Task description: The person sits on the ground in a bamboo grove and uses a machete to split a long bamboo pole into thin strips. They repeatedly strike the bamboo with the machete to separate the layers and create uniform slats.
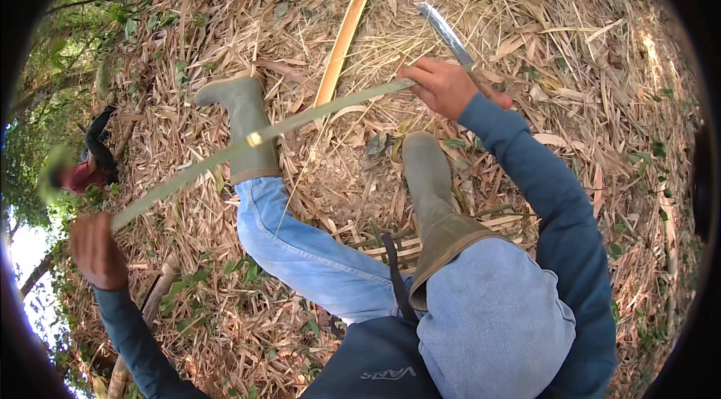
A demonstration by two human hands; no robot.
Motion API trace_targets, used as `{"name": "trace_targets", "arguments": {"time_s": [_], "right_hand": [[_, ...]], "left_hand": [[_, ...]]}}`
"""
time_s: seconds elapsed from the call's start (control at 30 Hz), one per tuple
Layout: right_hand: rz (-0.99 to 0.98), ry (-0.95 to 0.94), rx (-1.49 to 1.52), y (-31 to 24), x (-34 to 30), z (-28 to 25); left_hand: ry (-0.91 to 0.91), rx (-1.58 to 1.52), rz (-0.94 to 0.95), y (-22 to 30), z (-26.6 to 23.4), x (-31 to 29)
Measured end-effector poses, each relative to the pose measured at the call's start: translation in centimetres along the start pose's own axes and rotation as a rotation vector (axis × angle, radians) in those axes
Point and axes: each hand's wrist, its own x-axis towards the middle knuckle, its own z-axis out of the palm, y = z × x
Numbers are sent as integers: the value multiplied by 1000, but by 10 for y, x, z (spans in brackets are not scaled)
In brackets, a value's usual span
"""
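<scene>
A long, thin green bamboo strip (203, 166) stretches between my two hands, over my left boot, with a pale node partway along it. My left hand (98, 252) is closed around its end at the far left. At the other end, the fingers of my right hand (443, 87) pinch the strip. A machete (451, 37) with a curved blade and brown handle lies on the ground just beyond and beside my right hand, partly behind the wrist. Farther off lies a split bamboo length (349, 31), its pale inner side showing.
Dry bamboo leaves and pale shavings (383, 53) cover the ground. My boots (251, 128) stand apart, and several bamboo strips (481, 226) lie behind the right one. A wooden pole (158, 290) lies near my left forearm. Another person (90, 158) is at the far left, near greenery.
</scene>
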Motion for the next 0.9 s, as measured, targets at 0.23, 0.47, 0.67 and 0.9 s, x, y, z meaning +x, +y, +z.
{"name": "trace_targets", "arguments": {"time_s": [0.23, 0.47, 0.67, 0.9], "right_hand": [[480, 280, 633, -36, -3, 2], [954, 339, 1317, -79, 17, 53], [1009, 212, 1391, -46, -14, 56], [858, 75, -184, 81, -63, 45]], "left_hand": [[554, -523, -644, 85, 33, 102], [-191, -2168, -1049, 393, 140, 178], [-375, -2424, -1119, 416, 116, 191], [-232, -3250, -1005, 377, 127, 175]]}}
